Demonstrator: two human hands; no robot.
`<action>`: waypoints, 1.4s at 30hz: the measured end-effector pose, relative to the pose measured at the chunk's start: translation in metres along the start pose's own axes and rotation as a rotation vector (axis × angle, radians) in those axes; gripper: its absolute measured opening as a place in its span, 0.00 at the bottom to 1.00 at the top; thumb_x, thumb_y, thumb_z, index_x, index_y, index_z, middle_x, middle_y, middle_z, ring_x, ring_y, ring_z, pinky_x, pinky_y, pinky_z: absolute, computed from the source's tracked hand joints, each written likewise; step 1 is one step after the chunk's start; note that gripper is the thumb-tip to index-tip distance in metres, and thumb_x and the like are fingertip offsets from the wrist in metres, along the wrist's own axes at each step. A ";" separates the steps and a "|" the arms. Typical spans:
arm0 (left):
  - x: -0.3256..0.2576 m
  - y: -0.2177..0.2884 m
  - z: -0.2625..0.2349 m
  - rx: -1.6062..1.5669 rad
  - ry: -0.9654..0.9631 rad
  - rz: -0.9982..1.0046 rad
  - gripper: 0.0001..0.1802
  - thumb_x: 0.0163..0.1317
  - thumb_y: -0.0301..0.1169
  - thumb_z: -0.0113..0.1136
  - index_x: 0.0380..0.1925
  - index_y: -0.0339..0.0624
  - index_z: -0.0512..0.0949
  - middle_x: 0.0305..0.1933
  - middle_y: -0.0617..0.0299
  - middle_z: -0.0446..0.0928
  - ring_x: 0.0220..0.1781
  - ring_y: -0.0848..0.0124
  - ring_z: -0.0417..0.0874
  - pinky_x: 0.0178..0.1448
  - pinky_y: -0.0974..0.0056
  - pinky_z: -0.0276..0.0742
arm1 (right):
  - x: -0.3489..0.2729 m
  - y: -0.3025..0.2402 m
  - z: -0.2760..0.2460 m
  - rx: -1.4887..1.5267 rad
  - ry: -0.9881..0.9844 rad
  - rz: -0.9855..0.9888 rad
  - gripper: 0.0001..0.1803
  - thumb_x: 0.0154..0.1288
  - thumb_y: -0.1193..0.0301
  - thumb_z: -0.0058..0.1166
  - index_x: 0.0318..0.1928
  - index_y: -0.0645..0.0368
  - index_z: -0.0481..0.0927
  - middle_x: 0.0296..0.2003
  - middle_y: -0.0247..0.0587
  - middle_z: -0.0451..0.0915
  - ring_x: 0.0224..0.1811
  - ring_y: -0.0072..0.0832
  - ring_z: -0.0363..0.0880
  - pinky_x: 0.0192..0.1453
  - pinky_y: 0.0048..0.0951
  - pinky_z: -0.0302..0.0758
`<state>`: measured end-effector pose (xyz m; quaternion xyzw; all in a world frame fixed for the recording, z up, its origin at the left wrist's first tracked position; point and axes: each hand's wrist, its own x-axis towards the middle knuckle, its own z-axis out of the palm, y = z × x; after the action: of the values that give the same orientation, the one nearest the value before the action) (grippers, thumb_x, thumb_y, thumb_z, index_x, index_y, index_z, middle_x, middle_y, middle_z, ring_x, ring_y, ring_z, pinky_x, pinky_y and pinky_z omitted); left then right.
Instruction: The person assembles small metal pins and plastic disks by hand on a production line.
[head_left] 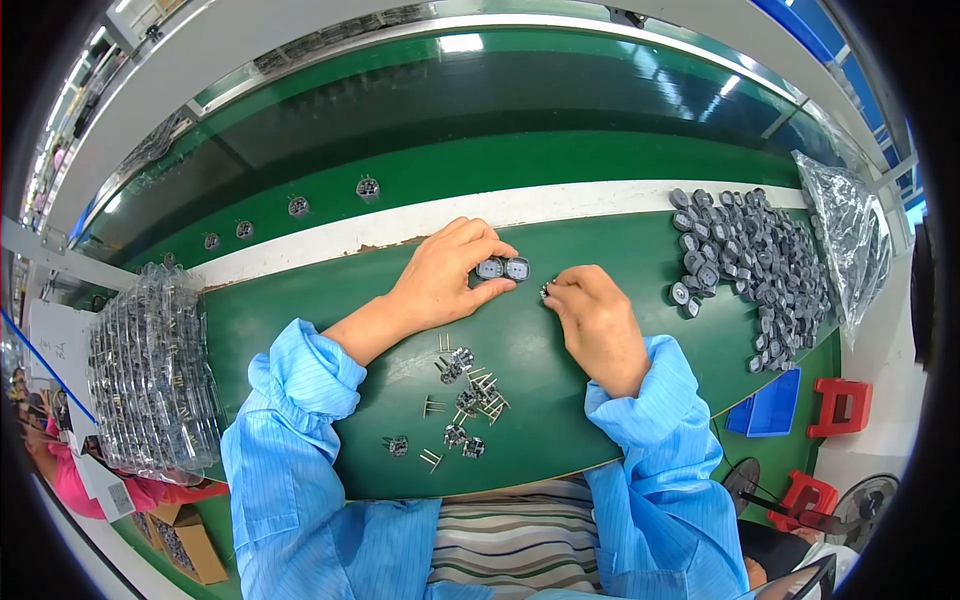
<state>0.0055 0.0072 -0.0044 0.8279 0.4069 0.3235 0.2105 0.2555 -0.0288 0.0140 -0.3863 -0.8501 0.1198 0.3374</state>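
Note:
My left hand (447, 270) is closed on a pair of small dark grey plastic housings (516, 269), side by side between thumb and fingers, their lighter hollow faces showing. Just to the right, my right hand (598, 325) pinches a small part with metallic bits (545, 291), mostly covered by the fingertips; its kind is unclear. The two hands are a short gap apart above the green tabletop (560, 420). Nearer me, between my forearms, lie several small round black parts with metal pins (455, 435) and loose brass-coloured pin pieces (432, 406).
A large heap of grey housings (750, 265) lies at the right beside a clear plastic bag (848, 235). Stacked clear trays (155, 375) stand at the left. Beyond a white rail (400, 228), several round parts (298, 206) sit on a green conveyor belt (450, 160). A blue bin (765, 405) stands lower right.

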 end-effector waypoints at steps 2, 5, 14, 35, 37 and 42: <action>0.000 0.001 0.000 -0.006 -0.005 0.007 0.21 0.55 0.33 0.81 0.49 0.44 0.86 0.45 0.60 0.80 0.50 0.59 0.81 0.52 0.56 0.79 | 0.001 0.001 0.005 0.069 0.050 0.148 0.08 0.59 0.81 0.68 0.40 0.65 0.85 0.39 0.45 0.81 0.44 0.44 0.82 0.47 0.41 0.82; 0.001 0.007 0.001 -0.015 -0.054 0.020 0.19 0.57 0.39 0.80 0.46 0.46 0.86 0.43 0.63 0.78 0.48 0.60 0.79 0.55 0.54 0.75 | 0.003 0.011 0.008 0.089 0.083 0.209 0.07 0.60 0.80 0.70 0.37 0.64 0.84 0.38 0.45 0.81 0.43 0.44 0.81 0.45 0.41 0.81; -0.004 0.011 0.007 -0.046 -0.106 0.041 0.19 0.57 0.41 0.81 0.43 0.46 0.87 0.42 0.64 0.78 0.47 0.61 0.78 0.55 0.55 0.70 | 0.007 0.004 0.010 0.443 0.023 0.421 0.06 0.64 0.78 0.71 0.37 0.62 0.85 0.35 0.38 0.81 0.39 0.31 0.81 0.37 0.33 0.76; -0.007 0.016 0.013 -0.133 -0.082 0.053 0.18 0.53 0.35 0.84 0.40 0.42 0.88 0.40 0.61 0.80 0.46 0.60 0.81 0.55 0.56 0.75 | 0.004 0.003 0.024 0.251 -0.005 0.119 0.09 0.65 0.81 0.66 0.38 0.63 0.76 0.36 0.47 0.77 0.41 0.49 0.78 0.44 0.45 0.76; -0.007 0.016 0.013 -0.123 -0.091 0.043 0.17 0.53 0.35 0.84 0.40 0.41 0.88 0.40 0.60 0.80 0.46 0.60 0.81 0.55 0.55 0.75 | 0.004 0.003 0.025 0.201 0.020 0.057 0.09 0.65 0.81 0.65 0.39 0.63 0.76 0.36 0.47 0.77 0.40 0.49 0.79 0.44 0.44 0.76; -0.007 0.016 0.012 -0.159 -0.114 0.026 0.17 0.54 0.35 0.83 0.39 0.41 0.87 0.40 0.61 0.79 0.47 0.60 0.80 0.56 0.55 0.73 | 0.010 -0.004 0.011 0.451 -0.156 0.444 0.08 0.65 0.80 0.65 0.38 0.64 0.77 0.35 0.48 0.77 0.39 0.49 0.78 0.43 0.43 0.76</action>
<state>0.0189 -0.0083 -0.0055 0.8309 0.3563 0.3099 0.2943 0.2406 -0.0234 0.0127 -0.4672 -0.7204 0.4050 0.3141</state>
